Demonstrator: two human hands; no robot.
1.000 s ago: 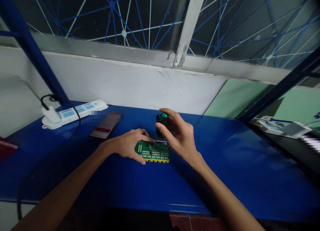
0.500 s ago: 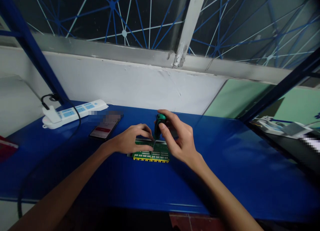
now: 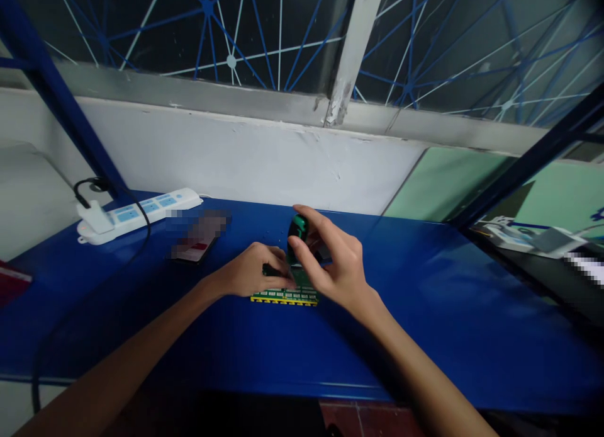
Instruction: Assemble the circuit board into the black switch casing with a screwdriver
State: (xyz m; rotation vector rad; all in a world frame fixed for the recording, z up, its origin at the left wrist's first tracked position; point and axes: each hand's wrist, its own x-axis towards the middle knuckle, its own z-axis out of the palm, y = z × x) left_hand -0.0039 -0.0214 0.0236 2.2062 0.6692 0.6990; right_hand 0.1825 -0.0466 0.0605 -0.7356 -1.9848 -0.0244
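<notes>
A green circuit board [image 3: 309, 290] with a yellow strip of connectors along its near edge lies on the blue table. My right hand [image 3: 337, 257] grips a screwdriver [image 3: 298, 228] by its green and black handle, held nearly upright with the shaft pointing down at the board. Over the board's left part is my left hand [image 3: 252, 270], its thumb and fingertips drawn together beside the lower shaft. Whatever lies between those fingertips is too small to make out. Both hands cover part of the board, and the screwdriver's tip is hidden.
A phone [image 3: 195, 245] lies left of my left hand. Behind it, a white power strip [image 3: 141, 215] with a black cable [image 3: 148, 226] sits along the table's back left. Blue frame posts rise at both sides, with a wall and window behind.
My left hand has moved slightly right over the board, its fingertips closer together by the shaft. The screwdriver handle in my right hand has shifted slightly left.
</notes>
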